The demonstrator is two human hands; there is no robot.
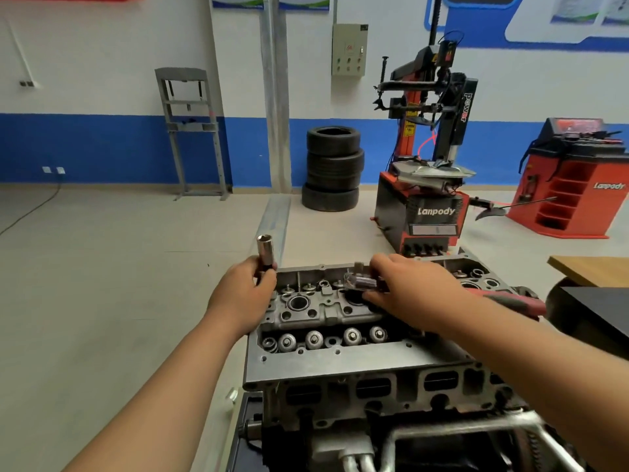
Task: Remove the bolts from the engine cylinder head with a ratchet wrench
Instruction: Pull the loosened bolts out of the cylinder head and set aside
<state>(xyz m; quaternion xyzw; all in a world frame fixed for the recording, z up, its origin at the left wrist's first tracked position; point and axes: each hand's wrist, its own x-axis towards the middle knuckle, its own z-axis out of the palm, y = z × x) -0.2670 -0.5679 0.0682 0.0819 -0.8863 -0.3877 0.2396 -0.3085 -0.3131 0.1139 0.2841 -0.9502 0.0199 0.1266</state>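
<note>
The grey engine cylinder head [326, 361] lies in front of me with valve springs and bolt holes showing. My left hand [243, 296] grips a long chrome socket [264, 248] upright at the head's far left corner. My right hand [413, 289] holds the ratchet wrench head [362, 281] over the middle of the cylinder head, pinching its metal end. The wrench's red and black handle [510, 299] runs off to the right behind my wrist. Which bolt it sits over is hidden by my fingers.
A stack of tyres [333, 168] stands by the blue and white wall. A red and black tyre changer [429, 185] is behind the engine, a red wheel balancer [575, 178] at far right. A wooden table corner [592, 267] juts in on the right. A grey press frame [194, 131] stands at the back left.
</note>
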